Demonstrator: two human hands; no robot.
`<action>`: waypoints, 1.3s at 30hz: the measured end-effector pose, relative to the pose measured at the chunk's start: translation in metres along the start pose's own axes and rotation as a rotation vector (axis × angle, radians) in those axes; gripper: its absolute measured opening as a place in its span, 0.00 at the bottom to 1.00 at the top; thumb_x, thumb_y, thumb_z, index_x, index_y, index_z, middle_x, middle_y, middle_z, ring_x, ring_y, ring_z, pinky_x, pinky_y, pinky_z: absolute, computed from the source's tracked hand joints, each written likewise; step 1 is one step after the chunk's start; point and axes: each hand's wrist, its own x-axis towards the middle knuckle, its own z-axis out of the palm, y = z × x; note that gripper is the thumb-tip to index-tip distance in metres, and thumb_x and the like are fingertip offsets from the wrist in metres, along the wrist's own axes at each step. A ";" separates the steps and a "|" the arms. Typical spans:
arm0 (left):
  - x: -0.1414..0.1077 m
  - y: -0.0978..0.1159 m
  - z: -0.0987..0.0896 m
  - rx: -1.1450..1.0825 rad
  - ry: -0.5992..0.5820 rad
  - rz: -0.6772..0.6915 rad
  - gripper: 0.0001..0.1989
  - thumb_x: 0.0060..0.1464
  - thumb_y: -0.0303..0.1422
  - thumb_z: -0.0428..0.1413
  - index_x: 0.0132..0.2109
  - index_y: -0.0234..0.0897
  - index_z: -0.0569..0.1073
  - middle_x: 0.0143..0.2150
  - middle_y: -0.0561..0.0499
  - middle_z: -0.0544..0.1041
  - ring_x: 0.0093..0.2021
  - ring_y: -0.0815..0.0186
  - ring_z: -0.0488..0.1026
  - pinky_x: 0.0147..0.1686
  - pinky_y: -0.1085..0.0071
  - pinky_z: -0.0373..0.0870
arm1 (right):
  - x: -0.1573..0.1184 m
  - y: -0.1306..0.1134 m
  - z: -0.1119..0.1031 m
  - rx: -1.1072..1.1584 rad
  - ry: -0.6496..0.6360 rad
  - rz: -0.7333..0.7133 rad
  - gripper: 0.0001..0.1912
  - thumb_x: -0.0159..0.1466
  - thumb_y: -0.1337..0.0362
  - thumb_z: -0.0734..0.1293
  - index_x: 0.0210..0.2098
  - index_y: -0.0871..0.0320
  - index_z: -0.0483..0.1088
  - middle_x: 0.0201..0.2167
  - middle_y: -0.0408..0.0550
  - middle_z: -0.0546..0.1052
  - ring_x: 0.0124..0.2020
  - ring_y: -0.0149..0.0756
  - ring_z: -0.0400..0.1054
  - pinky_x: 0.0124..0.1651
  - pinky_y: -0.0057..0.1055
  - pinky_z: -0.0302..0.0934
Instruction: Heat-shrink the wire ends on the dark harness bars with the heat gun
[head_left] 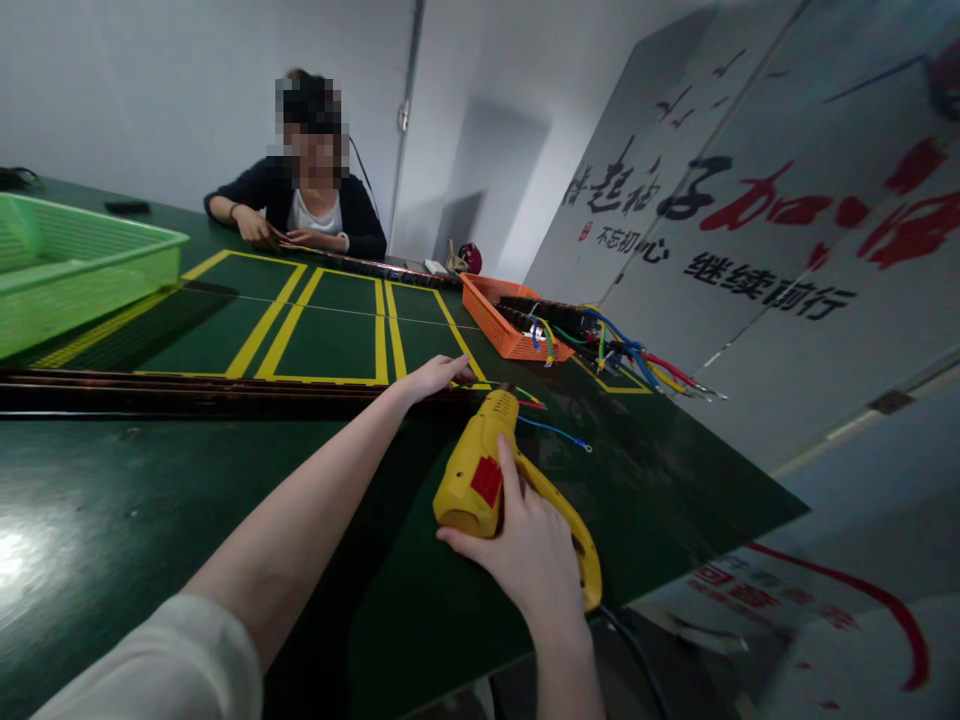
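My right hand [525, 530] is wrapped round the body of a yellow heat gun [480, 465], whose dark nozzle points away from me at the wires. Beyond the nozzle, my left hand [441, 375] has its fingers pinched at the right end of a long dark strip bundle [225, 395] lying across the table. What exactly those fingertips hold is too small to tell. From that end, a blue wire [555, 430] with a ring terminal and a red wire [531, 405] stick out to the right, with a yellow-green wire beside them.
A green basket [90, 270] stands at the left. An orange basket [502, 320] at the back right holds dark strips with coloured wires [652, 365]. A person [315, 200] sits across the green table [210, 480], hands on another strip. The heat gun's cord [637, 650] hangs off the near edge.
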 end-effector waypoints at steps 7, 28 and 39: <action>0.006 -0.006 0.001 -0.092 -0.001 -0.010 0.24 0.58 0.42 0.45 0.34 0.29 0.79 0.32 0.45 0.79 0.33 0.65 0.71 0.41 0.70 0.65 | -0.013 -0.037 0.002 0.141 -0.011 -0.110 0.64 0.42 0.41 0.72 0.67 0.53 0.35 0.44 0.51 0.72 0.44 0.49 0.68 0.47 0.42 0.62; 0.009 -0.013 0.001 -0.093 -0.011 0.004 0.28 0.56 0.49 0.45 0.36 0.29 0.79 0.37 0.43 0.80 0.39 0.61 0.73 0.47 0.66 0.65 | -0.005 -0.018 -0.001 0.119 -0.046 -0.105 0.65 0.42 0.39 0.71 0.67 0.51 0.33 0.52 0.53 0.70 0.47 0.50 0.68 0.48 0.42 0.62; -0.003 0.001 -0.002 0.019 -0.019 -0.008 0.27 0.59 0.46 0.42 0.38 0.31 0.79 0.42 0.43 0.79 0.45 0.59 0.72 0.50 0.65 0.63 | 0.007 0.021 -0.004 -0.016 -0.008 0.036 0.59 0.47 0.37 0.67 0.67 0.52 0.34 0.52 0.55 0.71 0.47 0.50 0.69 0.45 0.42 0.62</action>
